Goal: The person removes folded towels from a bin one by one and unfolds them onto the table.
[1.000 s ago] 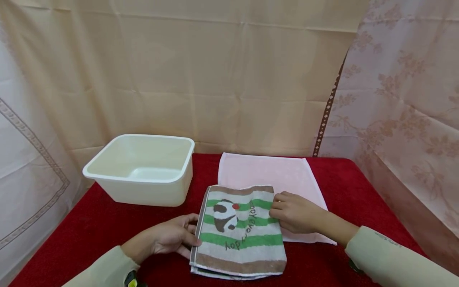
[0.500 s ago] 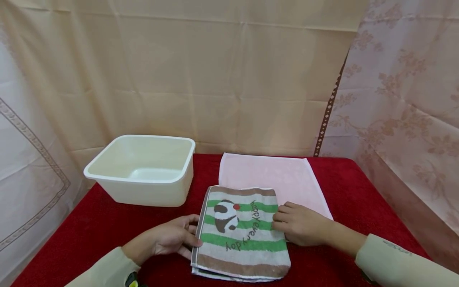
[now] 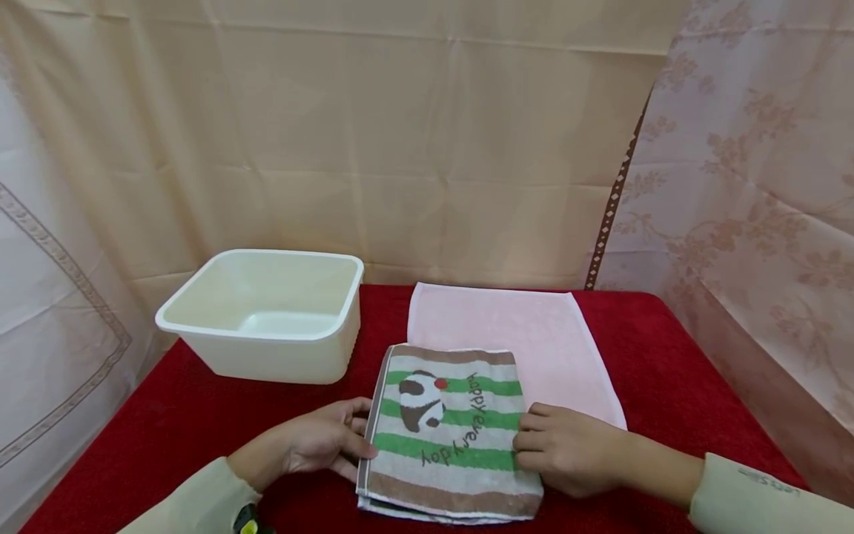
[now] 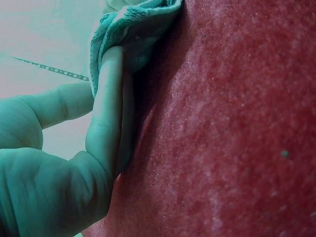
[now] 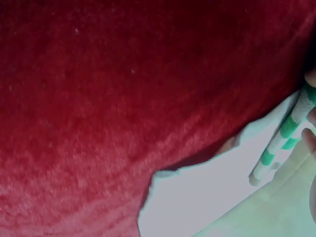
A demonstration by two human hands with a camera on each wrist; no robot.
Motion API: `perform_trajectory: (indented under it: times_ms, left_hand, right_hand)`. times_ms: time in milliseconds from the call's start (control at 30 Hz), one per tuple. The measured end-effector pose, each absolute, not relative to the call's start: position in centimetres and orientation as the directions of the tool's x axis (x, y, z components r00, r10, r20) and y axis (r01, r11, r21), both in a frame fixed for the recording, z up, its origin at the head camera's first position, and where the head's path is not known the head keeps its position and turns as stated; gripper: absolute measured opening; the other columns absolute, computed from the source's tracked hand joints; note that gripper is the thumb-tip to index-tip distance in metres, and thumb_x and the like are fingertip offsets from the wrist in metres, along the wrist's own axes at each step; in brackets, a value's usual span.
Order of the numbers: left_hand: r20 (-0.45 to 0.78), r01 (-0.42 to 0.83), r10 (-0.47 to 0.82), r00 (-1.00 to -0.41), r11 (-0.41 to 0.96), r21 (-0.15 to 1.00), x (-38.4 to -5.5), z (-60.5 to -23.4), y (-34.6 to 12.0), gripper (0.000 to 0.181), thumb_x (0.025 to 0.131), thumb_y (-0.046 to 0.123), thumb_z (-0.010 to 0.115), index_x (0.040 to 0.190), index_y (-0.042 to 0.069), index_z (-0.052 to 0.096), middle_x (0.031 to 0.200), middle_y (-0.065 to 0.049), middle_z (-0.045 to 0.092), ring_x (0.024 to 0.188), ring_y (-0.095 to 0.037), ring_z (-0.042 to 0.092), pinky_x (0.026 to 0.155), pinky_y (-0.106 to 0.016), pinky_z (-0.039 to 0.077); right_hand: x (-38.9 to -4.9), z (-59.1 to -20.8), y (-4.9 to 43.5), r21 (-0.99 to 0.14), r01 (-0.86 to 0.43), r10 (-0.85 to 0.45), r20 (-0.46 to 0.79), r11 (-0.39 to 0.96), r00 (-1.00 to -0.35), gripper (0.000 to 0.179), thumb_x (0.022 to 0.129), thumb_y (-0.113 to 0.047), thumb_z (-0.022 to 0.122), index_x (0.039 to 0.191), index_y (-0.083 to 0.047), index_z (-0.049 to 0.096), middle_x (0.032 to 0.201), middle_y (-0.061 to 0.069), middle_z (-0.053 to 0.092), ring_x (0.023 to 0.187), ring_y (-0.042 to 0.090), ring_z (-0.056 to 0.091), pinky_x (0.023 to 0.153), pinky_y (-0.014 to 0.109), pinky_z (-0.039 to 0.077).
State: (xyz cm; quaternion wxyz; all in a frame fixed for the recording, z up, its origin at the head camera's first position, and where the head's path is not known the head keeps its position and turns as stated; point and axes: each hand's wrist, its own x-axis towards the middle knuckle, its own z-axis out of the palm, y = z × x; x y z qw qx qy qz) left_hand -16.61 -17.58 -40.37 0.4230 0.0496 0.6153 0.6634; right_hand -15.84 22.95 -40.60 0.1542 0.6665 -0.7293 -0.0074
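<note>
A folded hand towel (image 3: 460, 434) with green, white and brown stripes, a panda picture and lettering lies at the table's near middle. My left hand (image 3: 316, 437) pinches its left edge, thumb on top and fingers below; the left wrist view shows the layered towel edge (image 4: 140, 32) against those fingers. At the right edge, my right hand (image 3: 574, 449) grips the cloth with curled fingers. Only a few of its fingertips (image 5: 310, 140) reach into the right wrist view, by the striped folded edge (image 5: 281, 140). A pink towel (image 3: 494, 319) lies spread flat, partly under the striped one.
A cream plastic basin (image 3: 287, 360) stands at the back left of the table, with nothing visible inside. Red cloth (image 3: 667, 371) covers the tabletop. Beige curtain (image 3: 427, 148) hangs behind, and patterned drapes (image 3: 754, 185) flank the sides.
My right hand has slid along the towel's right edge toward me and slightly right. That edge has shifted a little right, showing more of the lettering. My left hand has stayed in place.
</note>
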Motion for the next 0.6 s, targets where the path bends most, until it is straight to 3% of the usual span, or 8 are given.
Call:
perform_trajectory:
  times_ms: [133,400,600]
  left_hand:
    - [-0.449,-0.486,0.614,-0.649,0.119,0.866,-16.65,-40.44,-17.43,0.063,0.091,-0.01,0.062,0.146,0.0,0.033,0.121,-0.019,0.068,0.101,-0.033,0.071,0.081,-0.055,0.06]
    - [-0.445,-0.478,0.61,-0.656,0.121,0.87,-16.54,-40.57,-17.4,0.061,0.092,-0.008,0.062,0.146,0.0,0.034,0.12,-0.019,0.069,0.1,-0.032,0.071,0.078,-0.052,0.061]
    - [-0.457,-0.478,0.592,-0.664,0.134,0.868,-16.54,-40.55,-17.41,0.053,0.097,-0.001,0.061,0.145,-0.001,0.037,0.117,-0.018,0.07,0.098,-0.032,0.072,0.078,-0.051,0.061]
  right_hand:
    - [-15.77,-40.11,23.24,0.187,-0.975,-0.976,0.204,0.121,-0.082,0.014,0.089,-0.024,0.07,0.103,-0.025,0.066,0.103,-0.011,0.065,0.096,0.009,0.055,0.085,0.028,0.046]
    - [-15.7,-40.36,23.39,0.178,-0.982,-0.987,0.155,0.066,-0.038,0.009,0.093,-0.029,0.065,0.101,-0.025,0.066,0.103,-0.011,0.063,0.093,0.008,0.053,0.084,0.027,0.044]
    - [-16.11,-40.39,23.13,0.181,-0.976,-0.984,0.156,0.119,-0.091,0.017,0.088,-0.026,0.071,0.104,-0.025,0.066,0.104,-0.012,0.065,0.095,0.009,0.055,0.084,0.028,0.046]
